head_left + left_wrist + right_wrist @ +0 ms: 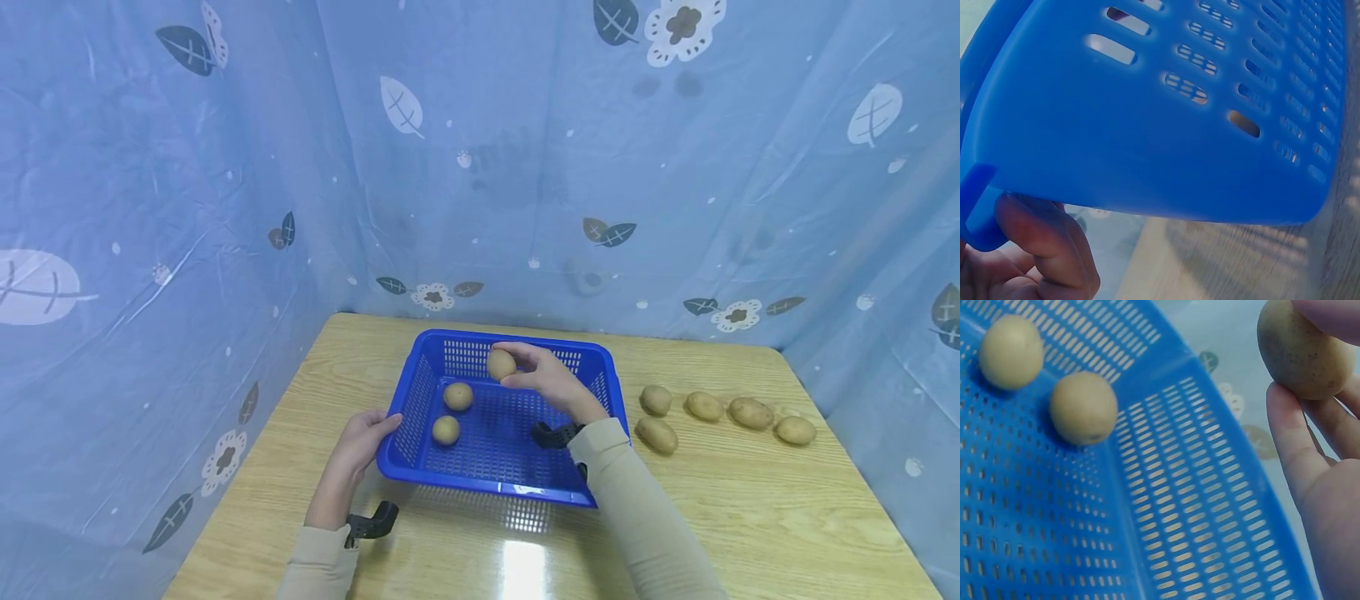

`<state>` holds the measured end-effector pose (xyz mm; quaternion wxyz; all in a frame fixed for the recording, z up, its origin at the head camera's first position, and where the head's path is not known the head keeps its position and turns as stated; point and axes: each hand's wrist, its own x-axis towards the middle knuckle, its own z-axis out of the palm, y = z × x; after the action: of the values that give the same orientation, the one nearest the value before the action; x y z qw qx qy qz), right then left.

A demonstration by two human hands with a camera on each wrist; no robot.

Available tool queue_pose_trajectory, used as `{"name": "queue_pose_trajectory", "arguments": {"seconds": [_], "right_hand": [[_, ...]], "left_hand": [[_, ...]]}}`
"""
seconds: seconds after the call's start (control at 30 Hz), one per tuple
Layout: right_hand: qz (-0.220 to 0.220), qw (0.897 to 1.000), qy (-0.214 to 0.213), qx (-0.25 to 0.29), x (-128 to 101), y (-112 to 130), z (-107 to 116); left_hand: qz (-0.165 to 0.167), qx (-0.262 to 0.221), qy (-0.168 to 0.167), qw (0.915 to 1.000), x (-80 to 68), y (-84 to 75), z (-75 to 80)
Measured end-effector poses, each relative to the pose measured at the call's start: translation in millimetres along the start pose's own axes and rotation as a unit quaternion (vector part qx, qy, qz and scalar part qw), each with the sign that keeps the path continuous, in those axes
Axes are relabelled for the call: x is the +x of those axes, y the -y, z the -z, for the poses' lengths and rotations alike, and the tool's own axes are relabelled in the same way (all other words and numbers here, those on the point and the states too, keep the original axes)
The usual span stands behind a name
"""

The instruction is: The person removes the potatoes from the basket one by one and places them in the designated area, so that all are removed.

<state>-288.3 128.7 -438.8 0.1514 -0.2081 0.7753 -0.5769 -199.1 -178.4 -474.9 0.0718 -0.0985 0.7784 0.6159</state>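
A blue plastic basket (502,487) with slotted walls sits on the table. At its left rim, my left hand (363,437) grips the edge; the left wrist view shows curled fingers (1047,237) under the lip. My right hand (551,379) pinches a potato (500,364) between thumb and fingers, above the back part of the basket. In the right wrist view this potato (1300,353) is round, light brown and speckled. Two more potatoes, one farther back (458,397) and one nearer (446,430), lie inside on the left side of the basket floor.
Several potatoes (705,407) lie loose on the wooden table (757,508), right of the basket. A blue curtain (487,167) with leaves and flowers hangs behind the table and along both sides. Black wrist mounts (372,523) stick out from the sleeves.
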Motion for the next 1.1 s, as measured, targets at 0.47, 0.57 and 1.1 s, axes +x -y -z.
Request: {"name": "queue_pose_trajectory", "arguments": {"seconds": [0.47, 0.57, 1.1], "right_hand": [[0.052, 0.99, -0.033, 0.124, -19.1, 10.8, 10.3], [0.059, 0.989, -0.04, 0.128, -24.3, 11.6, 10.5], [0.123, 0.975, -0.095, 0.159, -54.5, 16.9, 24.9]], "left_hand": [[-0.003, 0.0, 0.003, 1.0, -0.1, -0.1, -0.5], [-0.001, 0.0, 0.003, 1.0, -0.1, -0.3, -0.1], [0.004, -0.007, 0.007, 0.9999, 1.0, -0.2, 0.6]]}}
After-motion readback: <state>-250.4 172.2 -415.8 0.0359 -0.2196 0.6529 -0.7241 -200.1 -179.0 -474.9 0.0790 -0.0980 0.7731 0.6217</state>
